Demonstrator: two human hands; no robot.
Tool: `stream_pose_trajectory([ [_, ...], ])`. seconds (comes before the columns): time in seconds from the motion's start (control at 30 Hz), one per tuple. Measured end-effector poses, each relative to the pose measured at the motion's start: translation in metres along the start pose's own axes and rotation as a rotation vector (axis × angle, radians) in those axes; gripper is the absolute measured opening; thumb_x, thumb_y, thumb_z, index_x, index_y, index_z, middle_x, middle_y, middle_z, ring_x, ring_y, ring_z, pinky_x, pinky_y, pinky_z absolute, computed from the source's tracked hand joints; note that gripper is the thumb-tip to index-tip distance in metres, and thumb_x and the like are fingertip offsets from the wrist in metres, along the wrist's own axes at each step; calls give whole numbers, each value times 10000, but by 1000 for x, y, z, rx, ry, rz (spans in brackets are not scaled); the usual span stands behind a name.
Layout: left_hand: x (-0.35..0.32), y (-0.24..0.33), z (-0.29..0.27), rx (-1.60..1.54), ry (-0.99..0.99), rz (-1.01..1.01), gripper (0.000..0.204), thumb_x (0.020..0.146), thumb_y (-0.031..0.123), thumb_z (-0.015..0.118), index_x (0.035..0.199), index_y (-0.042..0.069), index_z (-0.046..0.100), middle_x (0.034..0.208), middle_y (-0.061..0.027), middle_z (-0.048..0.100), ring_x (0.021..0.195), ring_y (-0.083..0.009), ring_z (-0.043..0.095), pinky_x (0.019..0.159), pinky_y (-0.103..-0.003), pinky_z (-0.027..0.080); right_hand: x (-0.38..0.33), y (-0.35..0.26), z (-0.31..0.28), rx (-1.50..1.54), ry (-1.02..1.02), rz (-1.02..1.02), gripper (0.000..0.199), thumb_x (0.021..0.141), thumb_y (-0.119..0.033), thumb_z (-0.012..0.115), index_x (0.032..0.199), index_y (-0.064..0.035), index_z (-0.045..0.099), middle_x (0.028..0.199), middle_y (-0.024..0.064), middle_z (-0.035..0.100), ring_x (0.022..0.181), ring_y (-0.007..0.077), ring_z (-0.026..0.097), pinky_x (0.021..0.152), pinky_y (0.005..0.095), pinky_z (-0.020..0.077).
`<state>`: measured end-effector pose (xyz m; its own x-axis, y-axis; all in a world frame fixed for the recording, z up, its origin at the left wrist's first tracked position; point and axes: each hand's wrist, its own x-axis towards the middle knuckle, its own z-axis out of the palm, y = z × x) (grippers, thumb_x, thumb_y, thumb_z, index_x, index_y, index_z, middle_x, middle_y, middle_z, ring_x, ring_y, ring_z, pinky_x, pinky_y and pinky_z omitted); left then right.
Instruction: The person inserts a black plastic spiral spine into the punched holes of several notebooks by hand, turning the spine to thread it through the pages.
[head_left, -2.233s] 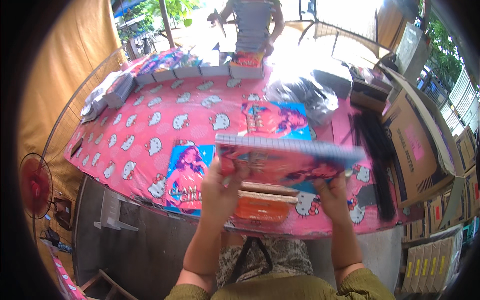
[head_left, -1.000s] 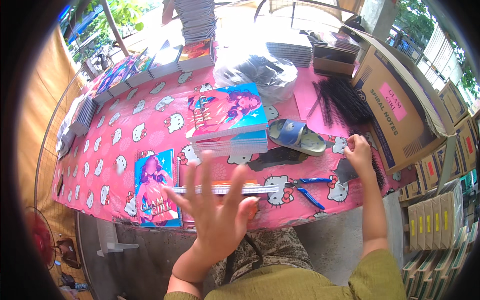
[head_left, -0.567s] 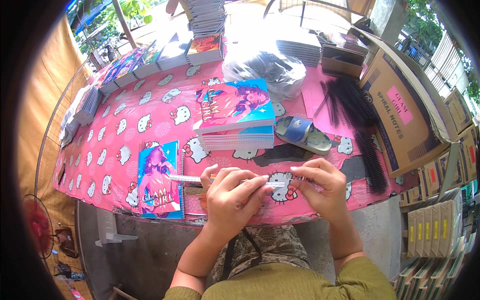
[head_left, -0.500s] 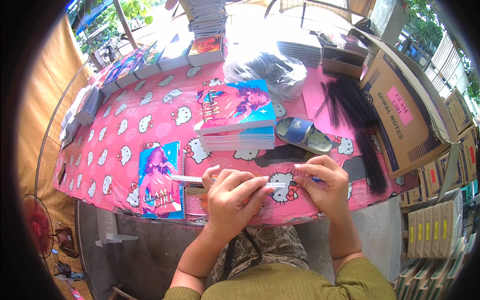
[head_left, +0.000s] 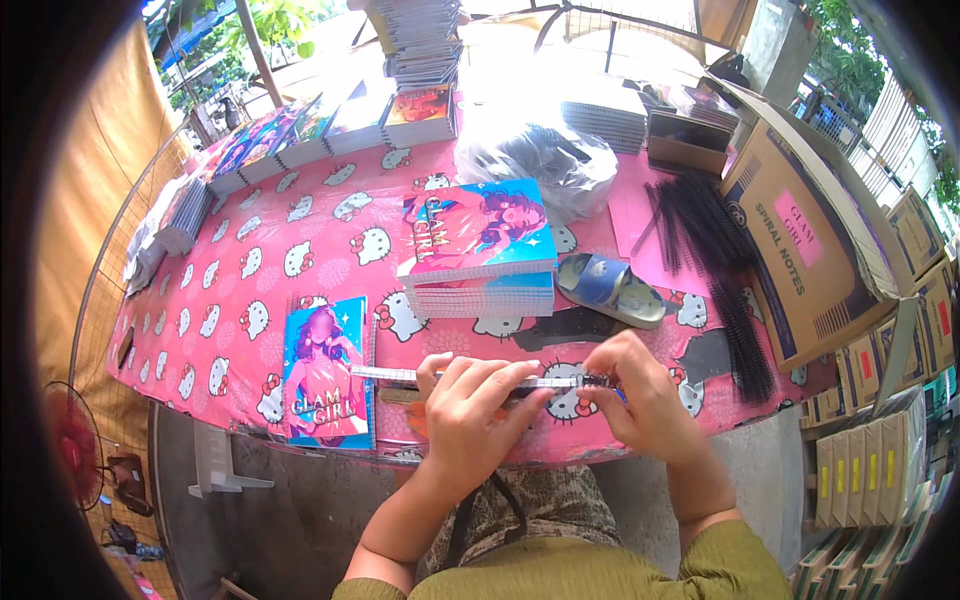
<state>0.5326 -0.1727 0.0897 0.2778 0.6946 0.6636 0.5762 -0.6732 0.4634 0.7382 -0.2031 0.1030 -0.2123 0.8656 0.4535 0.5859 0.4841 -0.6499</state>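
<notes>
Near the front edge of the table, my left hand (head_left: pixel 475 415) grips a notebook (head_left: pixel 385 374) turned edge-on, its row of punched holes facing up. At the notebook's right end, my right hand (head_left: pixel 640 405) pinches a dark spiral coil (head_left: pixel 594 380) against the holes. A bit of blue shows by the right fingers; I cannot tell what it belongs to. To the left lies a spiral-bound notebook (head_left: pixel 325 370) with a pink and blue cover. Beyond my hands stands a stack of notebooks (head_left: pixel 480 240) with the same cover.
A blue slide sandal (head_left: pixel 610 285) lies right of the stack. Black spiral coils (head_left: pixel 700 225) are heaped beside a large cardboard box (head_left: pixel 800 240). A clear plastic bag (head_left: pixel 540 165) and rows of notebooks (head_left: pixel 330 125) sit at the back of the pink tablecloth (head_left: pixel 240 270).
My right hand has moved left and down, bringing the coil from apart to against the notebook's end. My left hand still holds the notebook. The whole view has shifted slightly.
</notes>
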Motion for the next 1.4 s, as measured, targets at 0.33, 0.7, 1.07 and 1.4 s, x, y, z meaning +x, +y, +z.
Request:
stream_pose_trajectory([
  [0.33,-9,-6,-9,-61,-63,35,225,672,200,800,868,132,715,850,16,703,783,-156,618,868,-371,336,33,32,-18,8,-184,35,217,852,-247,676,913,-43,636,869,123,645,834,302,650,717,419,512],
  [0.7,-8,-4,-4,-32,-7,-5,284,672,242,823,860,132,640,819,10,678,800,-171,626,846,-362,340,27,111,-43,-419,115,234,276,773,-193,699,937,-24,553,783,116,630,751,269,650,679,401,516],
  [1.07,-7,-3,-8,-164,-53,-132,386,648,235,831,981,136,665,892,12,695,842,-167,639,872,-369,337,41,85,-3,52,-367,99,270,885,-317,618,828,-66,534,891,115,635,826,165,616,798,401,461],
  [1.4,-15,-33,-43,100,16,-229,327,543,132,879,825,110,714,1017,-42,682,1136,-278,531,934,-423,441,55,62,18,386,-259,1,337,709,-175,828,876,-13,584,816,67,656,779,67,580,757,304,508],
])
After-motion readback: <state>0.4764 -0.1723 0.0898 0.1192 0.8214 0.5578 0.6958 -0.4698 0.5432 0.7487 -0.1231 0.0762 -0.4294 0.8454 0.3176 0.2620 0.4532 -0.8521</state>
